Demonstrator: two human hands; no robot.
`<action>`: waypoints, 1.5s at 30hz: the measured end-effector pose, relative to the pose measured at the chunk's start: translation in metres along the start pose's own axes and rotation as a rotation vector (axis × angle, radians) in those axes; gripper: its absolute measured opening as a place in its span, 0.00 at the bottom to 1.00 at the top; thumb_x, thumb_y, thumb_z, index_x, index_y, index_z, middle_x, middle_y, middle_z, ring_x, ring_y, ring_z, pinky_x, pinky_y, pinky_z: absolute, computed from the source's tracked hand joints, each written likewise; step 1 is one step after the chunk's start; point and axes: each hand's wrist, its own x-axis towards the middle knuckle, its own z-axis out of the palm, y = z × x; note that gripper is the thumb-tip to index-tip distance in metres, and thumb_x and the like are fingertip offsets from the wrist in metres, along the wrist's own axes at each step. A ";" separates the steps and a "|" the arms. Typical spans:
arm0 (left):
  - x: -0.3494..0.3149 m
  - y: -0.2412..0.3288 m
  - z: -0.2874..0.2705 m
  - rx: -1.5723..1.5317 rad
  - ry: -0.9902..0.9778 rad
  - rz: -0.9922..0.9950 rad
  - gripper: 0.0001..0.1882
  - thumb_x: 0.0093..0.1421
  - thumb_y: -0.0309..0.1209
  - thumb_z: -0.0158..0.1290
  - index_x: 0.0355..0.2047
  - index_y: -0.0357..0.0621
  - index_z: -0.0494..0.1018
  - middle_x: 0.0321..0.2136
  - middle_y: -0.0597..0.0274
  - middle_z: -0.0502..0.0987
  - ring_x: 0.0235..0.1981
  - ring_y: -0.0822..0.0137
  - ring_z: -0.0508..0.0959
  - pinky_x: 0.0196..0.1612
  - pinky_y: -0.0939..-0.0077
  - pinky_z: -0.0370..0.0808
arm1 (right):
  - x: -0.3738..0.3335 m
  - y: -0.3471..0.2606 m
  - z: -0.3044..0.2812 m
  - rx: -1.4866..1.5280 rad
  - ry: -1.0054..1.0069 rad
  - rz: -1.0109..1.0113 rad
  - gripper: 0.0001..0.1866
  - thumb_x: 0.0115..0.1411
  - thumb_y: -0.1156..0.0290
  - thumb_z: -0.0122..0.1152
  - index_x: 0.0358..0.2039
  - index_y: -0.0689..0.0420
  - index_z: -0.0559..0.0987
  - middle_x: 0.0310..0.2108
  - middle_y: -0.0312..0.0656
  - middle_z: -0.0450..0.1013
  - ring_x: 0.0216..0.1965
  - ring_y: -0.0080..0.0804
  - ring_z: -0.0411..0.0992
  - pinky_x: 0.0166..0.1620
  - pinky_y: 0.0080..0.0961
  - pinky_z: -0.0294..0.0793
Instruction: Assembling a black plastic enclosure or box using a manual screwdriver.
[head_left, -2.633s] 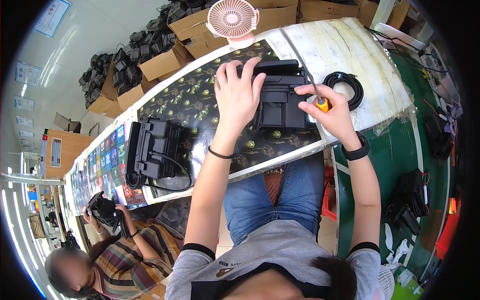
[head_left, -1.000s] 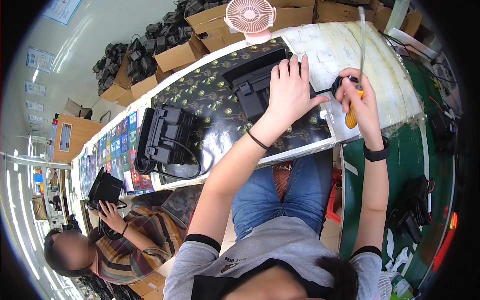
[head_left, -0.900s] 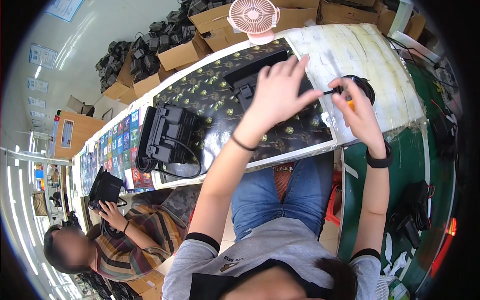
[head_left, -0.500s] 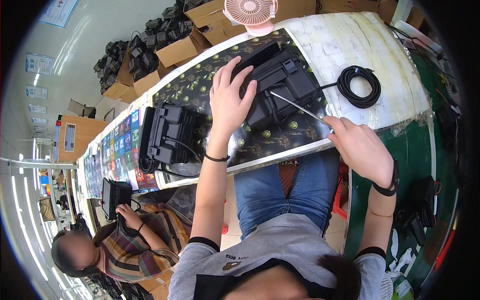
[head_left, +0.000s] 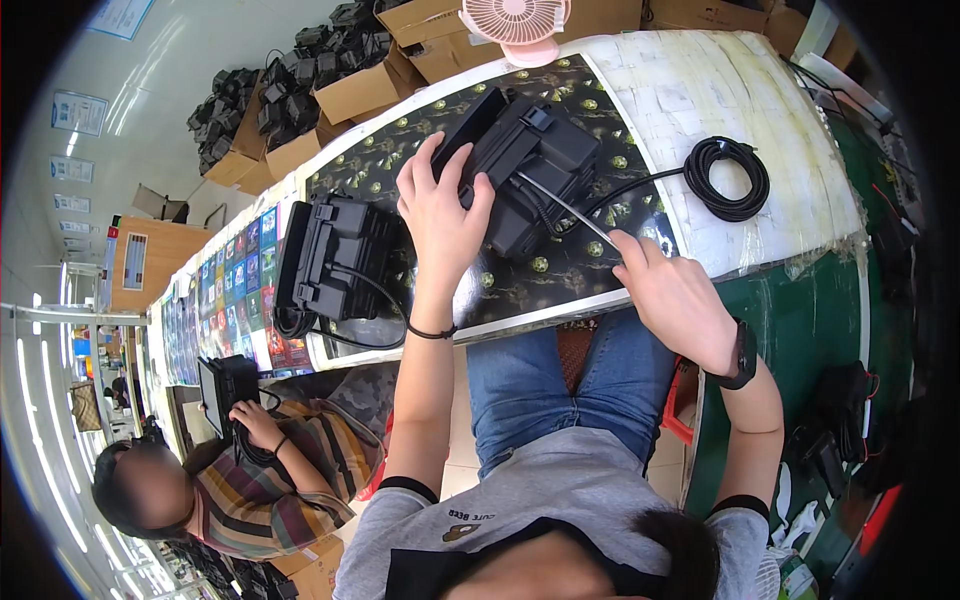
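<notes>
A black plastic box-shaped device (head_left: 565, 150) with latches, a flat side panel and a short coiled lead lies tilted on the patterned mat. My left hand (head_left: 438, 215) grips its near left end, fingers over the flat panel and thumb on the body. In my right hand (head_left: 680, 305) is a screwdriver (head_left: 568, 207); its handle is hidden by my fingers. The long thin metal shaft reaches to the device, and its tip meets the casing near the coiled lead. A similar black device (head_left: 345, 255) stands on the mat to the left, apart from my left hand.
A coiled black cable (head_left: 728, 178) lies on the table's white right part, joined to the device. At the far edge stands a pink fan (head_left: 515, 25). Cartons (head_left: 370, 92) and piled black devices (head_left: 225, 110) are beyond. A co-worker (head_left: 290, 470) at left holds another device.
The held device has turned and shifted left toward me, my left hand moving with it. My right hand and the screwdriver have also moved left. The coiled cable has barely moved.
</notes>
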 end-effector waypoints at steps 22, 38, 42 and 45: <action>-0.002 -0.013 0.004 0.004 0.100 0.034 0.20 0.55 0.34 0.55 0.48 0.45 0.78 0.57 0.55 0.67 0.59 0.50 0.62 0.59 0.55 0.62 | 0.028 0.015 -0.018 0.932 -0.434 0.263 0.21 0.67 0.69 0.54 0.58 0.63 0.71 0.27 0.53 0.75 0.26 0.49 0.76 0.28 0.36 0.75; -0.012 0.000 0.005 0.061 0.159 -0.002 0.19 0.57 0.34 0.53 0.49 0.44 0.77 0.57 0.56 0.68 0.58 0.50 0.63 0.59 0.55 0.61 | -0.007 -0.021 0.015 -0.220 0.059 -0.054 0.27 0.60 0.72 0.56 0.60 0.64 0.67 0.27 0.44 0.70 0.21 0.35 0.76 0.22 0.27 0.76; -0.014 0.000 0.005 0.066 0.145 -0.006 0.20 0.57 0.34 0.53 0.49 0.43 0.76 0.58 0.55 0.67 0.58 0.48 0.63 0.59 0.54 0.61 | -0.009 -0.028 0.027 -0.456 0.118 -0.073 0.34 0.52 0.76 0.57 0.63 0.65 0.67 0.28 0.37 0.67 0.20 0.23 0.75 0.22 0.19 0.75; -0.016 0.001 0.005 0.066 0.140 -0.016 0.20 0.57 0.34 0.53 0.50 0.43 0.76 0.58 0.54 0.66 0.59 0.48 0.62 0.60 0.53 0.60 | -0.009 -0.029 0.031 -0.477 0.124 -0.062 0.33 0.53 0.76 0.56 0.63 0.65 0.67 0.28 0.38 0.67 0.20 0.24 0.75 0.22 0.18 0.75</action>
